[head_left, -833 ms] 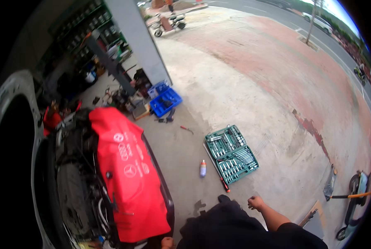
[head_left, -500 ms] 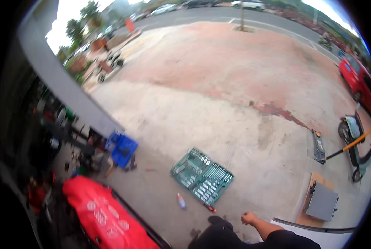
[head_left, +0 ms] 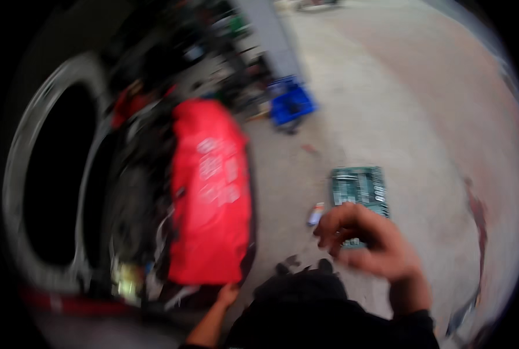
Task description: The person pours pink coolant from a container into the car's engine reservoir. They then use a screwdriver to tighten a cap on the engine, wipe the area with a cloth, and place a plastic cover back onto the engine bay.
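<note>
Right hand (head_left: 381, 238) risen; fingers loosely spread; left hand (head_left: 229, 294) at red cover (head_left: 210, 198), fingers unclear; long axis away

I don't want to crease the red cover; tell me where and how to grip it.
I'd pinch the red cover by its near edge, at the right corner, coming from the person's side. It looks like a broad, thin sheet, so that edge should gather most easily into a pinch. The left hand is at that corner; blur hides whether it grips.
</note>
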Available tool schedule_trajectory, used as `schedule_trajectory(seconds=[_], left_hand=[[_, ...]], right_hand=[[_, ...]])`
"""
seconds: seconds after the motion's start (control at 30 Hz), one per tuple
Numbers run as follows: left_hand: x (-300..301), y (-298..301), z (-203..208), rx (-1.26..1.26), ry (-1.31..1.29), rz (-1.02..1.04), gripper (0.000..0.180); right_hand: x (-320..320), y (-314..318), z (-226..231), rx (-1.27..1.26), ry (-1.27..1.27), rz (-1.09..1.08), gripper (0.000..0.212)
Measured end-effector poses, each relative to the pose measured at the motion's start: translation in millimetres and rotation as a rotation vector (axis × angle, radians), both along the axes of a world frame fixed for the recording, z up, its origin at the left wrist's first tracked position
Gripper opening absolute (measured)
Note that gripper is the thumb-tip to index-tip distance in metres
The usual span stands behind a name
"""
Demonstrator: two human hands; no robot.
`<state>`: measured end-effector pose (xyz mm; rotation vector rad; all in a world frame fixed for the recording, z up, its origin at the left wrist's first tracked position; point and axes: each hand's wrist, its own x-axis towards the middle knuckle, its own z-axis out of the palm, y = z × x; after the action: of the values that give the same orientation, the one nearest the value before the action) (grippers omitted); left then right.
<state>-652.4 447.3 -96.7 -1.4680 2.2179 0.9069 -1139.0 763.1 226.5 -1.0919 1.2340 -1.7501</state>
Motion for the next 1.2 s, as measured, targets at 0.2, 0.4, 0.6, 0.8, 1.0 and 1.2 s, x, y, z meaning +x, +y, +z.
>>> schedule_trajectory(seconds=[0.2,0.4,0.6,0.8,1.0,1.2], left_hand=[[112,57,-32,-0.001,-0.019,0.461,0.025],[152,184,-81,0.289,-0.161,0.616,0.026],[189,244,-119,0.559,-0.166,0.916,0.031],[261,264,-161,0.549,-0.018,1.128,0.023],[342,152,-171,0.249,0.103,1.152,0.031],[481,96,-234,-0.300,-0.404,0.313,0.023]], right_hand=[[150,-125,162,-0.365,1.167,0.505,0.019],[177,-159,181,-0.731,1.191,0.631,0.012],[268,-210,150,-0.620,1.156,0.523,0.010],[303,-361,-22,0.102,0.953,0.513,0.013],[330,-371,-232,0.673,0.759,0.379,0.020],[368,-424,-255,0.654,0.917,0.281,0.019]])
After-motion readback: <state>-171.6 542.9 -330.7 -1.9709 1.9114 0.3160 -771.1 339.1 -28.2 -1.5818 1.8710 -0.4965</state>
